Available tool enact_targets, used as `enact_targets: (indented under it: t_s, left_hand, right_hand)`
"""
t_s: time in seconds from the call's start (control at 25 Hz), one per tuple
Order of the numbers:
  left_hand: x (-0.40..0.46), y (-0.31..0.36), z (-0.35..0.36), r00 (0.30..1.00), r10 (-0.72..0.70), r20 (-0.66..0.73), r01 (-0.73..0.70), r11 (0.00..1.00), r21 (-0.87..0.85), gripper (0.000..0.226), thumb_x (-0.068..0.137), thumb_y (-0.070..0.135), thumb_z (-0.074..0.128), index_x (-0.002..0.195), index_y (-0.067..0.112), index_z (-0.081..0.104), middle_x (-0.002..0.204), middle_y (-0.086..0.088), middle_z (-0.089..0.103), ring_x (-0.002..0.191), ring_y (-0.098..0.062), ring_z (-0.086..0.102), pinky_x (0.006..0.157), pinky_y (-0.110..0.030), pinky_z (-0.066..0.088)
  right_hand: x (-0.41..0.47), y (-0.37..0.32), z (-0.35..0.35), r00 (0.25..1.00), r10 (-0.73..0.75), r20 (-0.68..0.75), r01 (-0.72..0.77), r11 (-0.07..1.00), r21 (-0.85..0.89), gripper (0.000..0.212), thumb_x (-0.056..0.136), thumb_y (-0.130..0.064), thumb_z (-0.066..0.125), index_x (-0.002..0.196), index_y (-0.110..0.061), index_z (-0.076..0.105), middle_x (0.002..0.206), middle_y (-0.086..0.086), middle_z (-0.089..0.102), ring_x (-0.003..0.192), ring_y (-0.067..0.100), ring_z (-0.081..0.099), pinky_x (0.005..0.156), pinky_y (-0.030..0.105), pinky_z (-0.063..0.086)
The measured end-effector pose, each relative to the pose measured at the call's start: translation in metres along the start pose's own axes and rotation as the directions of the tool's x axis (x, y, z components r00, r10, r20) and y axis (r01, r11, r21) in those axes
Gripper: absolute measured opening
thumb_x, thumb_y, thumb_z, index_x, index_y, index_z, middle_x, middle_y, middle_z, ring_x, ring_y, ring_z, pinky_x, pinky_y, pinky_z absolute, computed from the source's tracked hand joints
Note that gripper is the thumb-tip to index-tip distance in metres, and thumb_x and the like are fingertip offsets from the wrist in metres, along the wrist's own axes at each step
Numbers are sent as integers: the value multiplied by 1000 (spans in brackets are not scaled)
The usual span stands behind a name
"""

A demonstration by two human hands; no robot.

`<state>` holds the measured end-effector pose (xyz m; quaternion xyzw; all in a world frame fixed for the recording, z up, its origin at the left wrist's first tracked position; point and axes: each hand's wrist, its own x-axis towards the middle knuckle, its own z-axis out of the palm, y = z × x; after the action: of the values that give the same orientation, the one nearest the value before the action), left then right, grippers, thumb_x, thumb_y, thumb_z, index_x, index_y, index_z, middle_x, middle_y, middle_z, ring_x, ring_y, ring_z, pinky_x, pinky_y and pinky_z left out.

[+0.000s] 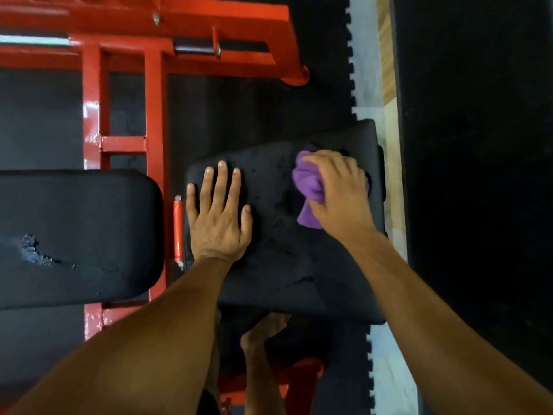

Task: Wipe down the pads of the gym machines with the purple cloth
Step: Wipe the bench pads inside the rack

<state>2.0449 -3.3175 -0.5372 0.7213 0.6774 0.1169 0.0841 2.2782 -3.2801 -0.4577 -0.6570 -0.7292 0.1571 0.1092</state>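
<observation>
A black seat pad (281,259) of a red gym machine lies in the middle of the view, its surface scuffed and pitted. My left hand (220,215) rests flat on the pad's left part, fingers straight and spread. My right hand (336,191) grips a bunched purple cloth (308,182) and holds it down on the pad's far right part. Most of the cloth is hidden under that hand. A second black pad (77,235), longer and torn near its left end, lies to the left.
The red steel frame (154,109) stands behind and between the pads. A red pin handle (178,232) sits in the gap between them. Black rubber floor tiles with a toothed edge (351,70) border a pale floor strip on the right. My bare foot (263,327) shows below the pad.
</observation>
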Motion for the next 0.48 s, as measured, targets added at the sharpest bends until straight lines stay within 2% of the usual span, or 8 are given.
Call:
enact_targets:
  t_s: [0.08, 0.2, 0.36, 0.48]
  left_hand:
    - [-1, -1, 1, 1000, 4, 7, -4, 1000, -4, 66, 102, 41, 34, 164, 20, 24, 173, -5, 16, 160, -24, 12, 127, -56, 9]
    - [-1, -1, 1, 1000, 0, 17, 0, 1000, 6, 67, 102, 41, 33, 164, 20, 23, 173, -5, 15, 160, -25, 11, 128, -55, 7]
    - [-5, -1, 1, 1000, -2, 25, 2, 1000, -17, 66, 103, 43, 29, 165, 20, 22, 173, -5, 15, 160, -25, 11, 128, -56, 8]
    - [-3, -1, 0, 1000, -4, 16, 4, 1000, -30, 66, 103, 43, 29, 165, 20, 22, 173, -5, 15, 160, -25, 11, 127, -56, 9]
  right_hand:
    - [-26, 5, -3, 999, 48, -5, -48, 999, 14, 67, 71, -16, 76, 134, -18, 53, 137, 5, 55, 118, 30, 51, 99, 45, 45]
    - [-69, -10, 23, 998, -21, 62, 31, 986, -165, 69, 63, -31, 77, 129, -18, 59, 139, 6, 55, 113, 32, 50, 94, 46, 42]
    - [-164, -31, 40, 972, -54, 230, 83, 989, -121, 87, 46, -31, 86, 128, -23, 59, 141, 4, 49, 115, 31, 47, 93, 46, 45]
    - [-209, -29, 35, 942, -180, 284, 212, 973, -88, 82, 47, -26, 85, 126, -23, 64, 142, 0, 49, 112, 29, 47, 92, 44, 45]
